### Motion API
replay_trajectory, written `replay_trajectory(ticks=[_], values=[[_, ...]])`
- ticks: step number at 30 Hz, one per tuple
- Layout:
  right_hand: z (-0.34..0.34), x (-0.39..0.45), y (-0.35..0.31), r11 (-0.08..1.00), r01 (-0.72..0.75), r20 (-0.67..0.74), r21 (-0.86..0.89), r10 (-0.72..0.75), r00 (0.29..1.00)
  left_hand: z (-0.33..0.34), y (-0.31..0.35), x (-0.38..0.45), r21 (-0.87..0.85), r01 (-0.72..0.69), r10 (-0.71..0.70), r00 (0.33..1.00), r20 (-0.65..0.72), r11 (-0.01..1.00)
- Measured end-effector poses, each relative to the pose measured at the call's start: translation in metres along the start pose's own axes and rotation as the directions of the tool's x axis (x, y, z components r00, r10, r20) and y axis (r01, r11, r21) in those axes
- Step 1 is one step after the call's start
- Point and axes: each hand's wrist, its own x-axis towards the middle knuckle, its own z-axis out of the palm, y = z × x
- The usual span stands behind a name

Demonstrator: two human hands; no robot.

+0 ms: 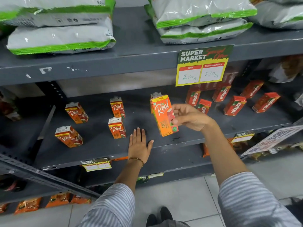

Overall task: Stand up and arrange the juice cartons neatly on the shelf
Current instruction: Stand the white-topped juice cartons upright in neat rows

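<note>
My right hand [188, 117] grips an orange Real juice carton [163, 115] by its right side, holding it upright just above the grey middle shelf [101, 145]. Another Real carton [155, 95] stands right behind it, mostly hidden. My left hand [139, 145] rests flat on the shelf near its front edge, fingers straight, holding nothing. Several more Real cartons stand scattered to the left, among them a front middle one [116, 127], a back middle one [117, 106] and a far-left front one [68, 136]. Red Maaza cartons [234, 105] stand scattered on the right.
A yellow Super Market price sign [202, 66] hangs from the upper shelf edge above the cartons. White-and-green bags [60, 36] lie stacked on the upper shelf. A slotted metal upright [55, 90] stands at the left. Orange packets [27, 204] fill the lowest shelf. Tiled floor lies below.
</note>
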Motion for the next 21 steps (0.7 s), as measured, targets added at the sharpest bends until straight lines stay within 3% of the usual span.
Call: replay_trajectory(ticks=[5, 10, 13, 15, 17, 21], values=[[0.005, -0.004, -0.016, 0.999, 0.025, 0.091, 0.025, -0.027, 0.995, -0.001, 0.001, -0.001, -0.003, 0.002, -0.002, 1.0, -0.006, 1.0], [0.0, -0.001, -0.003, 0.999, -0.042, 0.044, 0.017, 0.041, 0.998, 0.0, 0.001, 0.0, -0.013, 0.003, -0.003, 1.0, 0.007, 1.0], [-0.004, 0.007, 0.017, 0.996, -0.088, -0.086, 0.019, 0.089, 0.992, 0.001, 0.0, 0.001, -0.014, 0.004, -0.004, 1.0, 0.021, 1.0], [-0.005, 0.015, 0.033, 0.989, -0.13, -0.21, -0.07, 0.113, 0.971, 0.002, -0.001, 0.001, -0.015, 0.009, -0.009, 1.0, 0.028, 1.0], [-0.003, 0.025, 0.048, 0.973, -0.181, -0.361, -0.144, 0.119, 0.925, 0.003, -0.001, 0.001, -0.014, 0.013, -0.012, 1.0, 0.027, 1.0], [0.002, 0.045, 0.074, 0.978, -0.17, -0.564, -0.122, 0.073, 0.823, 0.004, -0.001, 0.002, -0.023, 0.016, -0.015, 0.999, 0.03, 1.0]])
